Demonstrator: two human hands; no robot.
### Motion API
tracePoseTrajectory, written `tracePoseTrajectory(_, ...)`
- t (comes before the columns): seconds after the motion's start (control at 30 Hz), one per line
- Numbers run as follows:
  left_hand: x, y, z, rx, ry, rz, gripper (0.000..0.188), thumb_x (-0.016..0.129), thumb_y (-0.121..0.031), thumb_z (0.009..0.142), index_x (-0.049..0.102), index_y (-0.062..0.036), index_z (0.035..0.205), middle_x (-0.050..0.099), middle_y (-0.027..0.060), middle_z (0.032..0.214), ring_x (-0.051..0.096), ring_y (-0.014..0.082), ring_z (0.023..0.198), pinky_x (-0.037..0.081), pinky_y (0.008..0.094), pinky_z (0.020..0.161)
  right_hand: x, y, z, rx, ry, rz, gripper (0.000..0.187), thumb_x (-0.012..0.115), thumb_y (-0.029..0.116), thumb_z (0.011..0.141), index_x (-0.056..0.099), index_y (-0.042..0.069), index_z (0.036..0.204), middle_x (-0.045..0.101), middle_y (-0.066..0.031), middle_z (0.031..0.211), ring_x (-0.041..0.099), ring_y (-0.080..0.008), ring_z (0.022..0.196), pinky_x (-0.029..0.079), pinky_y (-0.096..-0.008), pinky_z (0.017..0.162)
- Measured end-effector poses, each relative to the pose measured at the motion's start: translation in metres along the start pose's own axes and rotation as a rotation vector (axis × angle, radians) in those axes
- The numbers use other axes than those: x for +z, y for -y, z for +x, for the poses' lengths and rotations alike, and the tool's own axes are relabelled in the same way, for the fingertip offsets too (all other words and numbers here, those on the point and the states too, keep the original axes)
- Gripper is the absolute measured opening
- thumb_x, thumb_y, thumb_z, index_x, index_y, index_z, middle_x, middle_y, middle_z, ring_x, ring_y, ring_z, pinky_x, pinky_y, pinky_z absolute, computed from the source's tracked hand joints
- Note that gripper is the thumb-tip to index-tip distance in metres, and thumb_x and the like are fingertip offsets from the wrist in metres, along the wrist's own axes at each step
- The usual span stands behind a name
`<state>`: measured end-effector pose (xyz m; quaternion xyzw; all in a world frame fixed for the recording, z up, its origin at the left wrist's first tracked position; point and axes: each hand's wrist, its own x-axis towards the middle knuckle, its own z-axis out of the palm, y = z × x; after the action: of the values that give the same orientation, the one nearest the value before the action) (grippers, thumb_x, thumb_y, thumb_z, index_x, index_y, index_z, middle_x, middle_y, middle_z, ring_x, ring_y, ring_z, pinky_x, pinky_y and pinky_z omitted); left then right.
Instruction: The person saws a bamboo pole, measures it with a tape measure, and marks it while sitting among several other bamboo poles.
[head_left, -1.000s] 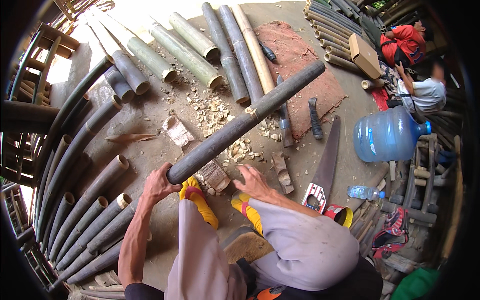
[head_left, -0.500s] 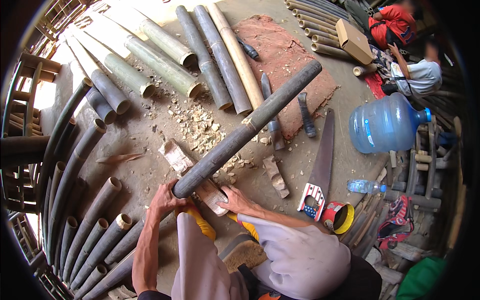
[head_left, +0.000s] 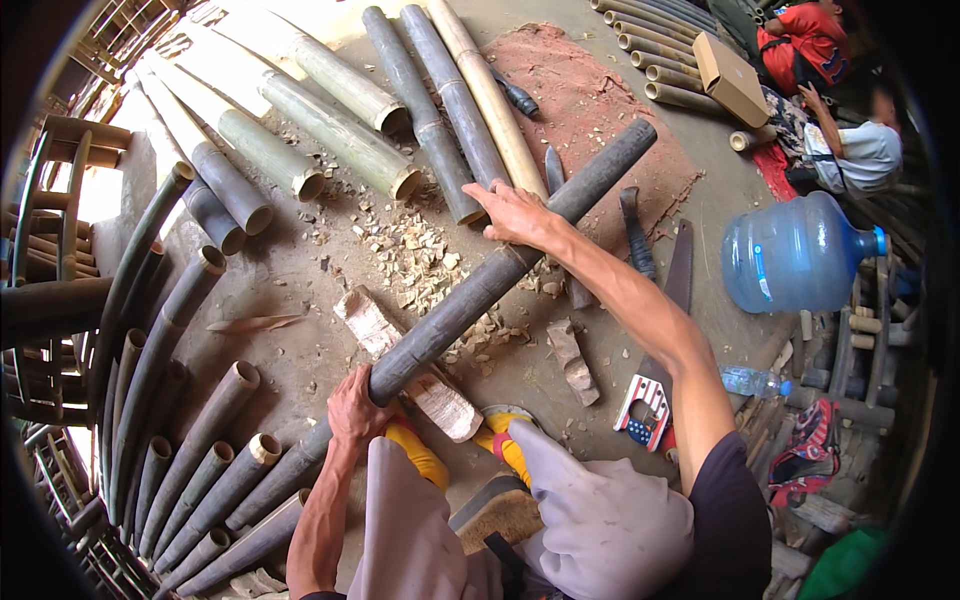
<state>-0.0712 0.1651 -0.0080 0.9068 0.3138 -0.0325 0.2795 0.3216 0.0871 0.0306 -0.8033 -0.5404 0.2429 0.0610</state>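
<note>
A long dark bamboo pole lies aslant in front of me, its near end low on the left and its far end up on the right. It crosses a rough notched wood block. My left hand is closed around the near end. Over the middle of the pole is my right hand, its fingers stretched out and apart, the palm side hidden. A blade shows beyond the pole, which covers part of it. My right forearm partly hides a handsaw.
Several bamboo poles lie beyond wood chips; more stand at left. On the right are a dark-handled tool, a big blue water jug and a small bottle. Two people sit by a cardboard box.
My right hand has left the wood block and reached forward to the middle of the pole. My left hand stays on the near end. The whole view has shifted slightly.
</note>
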Motion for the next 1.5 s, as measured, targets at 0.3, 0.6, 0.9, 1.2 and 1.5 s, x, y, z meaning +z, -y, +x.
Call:
tracePoseTrajectory(0.3,-0.004,0.004,0.003,-0.059,0.120,-0.011,0.060,0.073,-0.026,0.060,0.055,-0.0087,0.114,0.063,0.0137,0.095,0.062,0.0326,0.091,0.049,0.0414,0.082,0.033,0.017,0.049,0.149,0.253,-0.590,0.086,0.053,0.008,0.087,0.005,0.042,0.150,0.012,-0.0243,0.155,0.064,-0.0399,0.097,0.055,-0.0474,0.073)
tracePoseTrajectory(0.6,0.004,0.010,0.003,-0.031,0.080,-0.026,0.063,0.074,-0.024,0.056,0.055,-0.0104,0.115,0.063,0.0107,0.100,0.061,0.0312,0.097,0.048,0.0404,0.086,0.046,-0.025,0.051,-0.016,0.110,-0.350,0.076,0.044,-0.001,0.084,0.027,0.042,0.145,0.006,-0.0306,0.152,0.058,-0.0589,0.093,0.056,-0.0563,0.071)
tracePoseTrajectory(0.9,-0.003,0.007,0.000,-0.062,0.103,0.008,0.067,0.076,-0.026,0.056,0.054,-0.0100,0.117,0.062,0.0109,0.102,0.060,0.0305,0.100,0.047,0.0398,0.088,0.036,-0.003,0.050,-0.027,0.281,-0.446,0.071,0.040,0.000,0.088,0.030,0.044,0.143,0.001,-0.0336,0.151,0.050,-0.0648,0.101,0.054,-0.0593,0.077)
tracePoseTrajectory(1.2,0.001,0.010,0.001,-0.054,0.106,-0.018,0.067,0.077,-0.025,0.056,0.054,-0.0098,0.117,0.062,0.0109,0.103,0.059,0.0308,0.101,0.046,0.0399,0.089,0.036,-0.009,0.077,-0.148,0.119,-0.474,0.062,0.048,0.002,0.088,0.038,0.039,0.137,0.023,-0.0325,0.144,0.053,-0.0622,0.098,0.054,-0.0610,0.076)
tracePoseTrajectory(1.5,-0.004,0.006,0.003,-0.086,0.132,-0.009,0.067,0.076,-0.025,0.055,0.054,-0.0117,0.117,0.062,0.0107,0.102,0.060,0.0310,0.098,0.047,0.0396,0.088,0.049,-0.009,0.093,-0.139,-0.038,-0.463,0.058,0.047,0.005,0.089,0.042,0.042,0.133,0.023,-0.0287,0.144,0.050,-0.0628,0.097,0.055,-0.0598,0.074)
